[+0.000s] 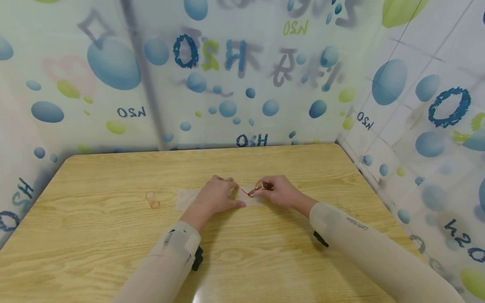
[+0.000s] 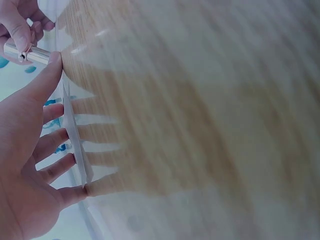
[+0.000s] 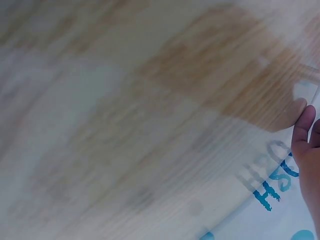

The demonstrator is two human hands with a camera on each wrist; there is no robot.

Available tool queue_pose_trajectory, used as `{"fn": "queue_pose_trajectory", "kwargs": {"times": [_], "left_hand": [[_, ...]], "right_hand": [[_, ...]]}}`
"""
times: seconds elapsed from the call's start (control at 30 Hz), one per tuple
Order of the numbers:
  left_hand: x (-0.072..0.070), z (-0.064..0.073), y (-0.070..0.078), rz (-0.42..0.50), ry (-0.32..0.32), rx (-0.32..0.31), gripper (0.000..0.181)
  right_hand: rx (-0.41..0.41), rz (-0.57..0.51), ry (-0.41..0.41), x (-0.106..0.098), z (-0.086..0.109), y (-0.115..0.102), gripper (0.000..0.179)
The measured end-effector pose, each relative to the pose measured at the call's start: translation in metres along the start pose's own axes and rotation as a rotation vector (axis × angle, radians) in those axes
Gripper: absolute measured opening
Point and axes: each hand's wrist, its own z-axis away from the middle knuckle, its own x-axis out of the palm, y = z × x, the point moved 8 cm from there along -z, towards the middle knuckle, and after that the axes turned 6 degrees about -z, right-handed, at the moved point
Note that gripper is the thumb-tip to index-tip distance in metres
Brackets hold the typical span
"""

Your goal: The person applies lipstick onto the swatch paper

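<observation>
A thin whitish sheet [image 1: 184, 200], like tissue or paper, lies flat on the table. My left hand [image 1: 218, 195] rests on it with spread, mostly straight fingers; in the left wrist view, their tips touch the sheet [image 2: 76, 145]. My right hand [image 1: 285, 191] pinches a slim shiny metallic tube [image 2: 39, 55], which looks like a lipstick, slanting down to the sheet. A thin dark red line [image 1: 245, 192] shows by its lower end; whether it is a mark or a thread I cannot tell. The right wrist view catches only part of the right hand [image 3: 309, 145].
Left of the sheet lies a small tan looped item [image 1: 153, 202], too small to identify. The glossy wooden table [image 1: 87, 251] reaches back to a wall [image 1: 240, 101] patterned with blue and green drops. Another patterned wall [image 1: 426, 114] runs along the right side.
</observation>
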Motion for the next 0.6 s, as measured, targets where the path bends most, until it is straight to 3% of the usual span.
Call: {"fn": "queue_pose_trajectory", "kwargs": {"times": [0.6], "left_hand": [[0.003,-0.002,-0.001,0.001,0.002,-0.005,0.07]], "right_hand": [[0.032,-0.004,0.006,-0.007,0.016,0.008,0.014]]}}
